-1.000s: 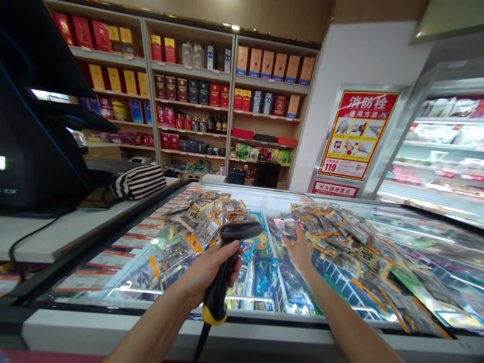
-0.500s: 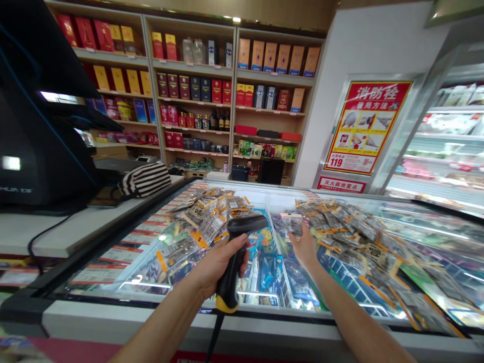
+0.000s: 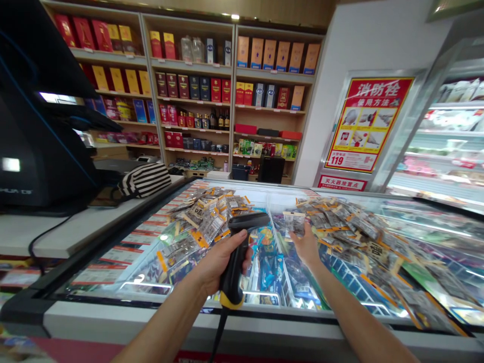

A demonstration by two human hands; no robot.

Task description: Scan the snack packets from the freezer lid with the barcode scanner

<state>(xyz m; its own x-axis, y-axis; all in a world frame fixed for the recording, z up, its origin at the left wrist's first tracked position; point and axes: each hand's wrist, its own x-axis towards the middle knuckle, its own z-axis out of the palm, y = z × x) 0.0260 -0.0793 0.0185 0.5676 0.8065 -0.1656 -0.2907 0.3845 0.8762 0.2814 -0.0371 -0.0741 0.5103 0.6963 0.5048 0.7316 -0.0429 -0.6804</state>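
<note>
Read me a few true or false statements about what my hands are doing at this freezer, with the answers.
1. The left hand grips a black barcode scanner. True.
2. The right hand is empty. False: it holds up a small packet.
3. Packets lie in a left pile and a right pile on the freezer's glass lid. True.
4. The striped bag sits on the glass lid. False: it rests on the counter to the left.
</note>
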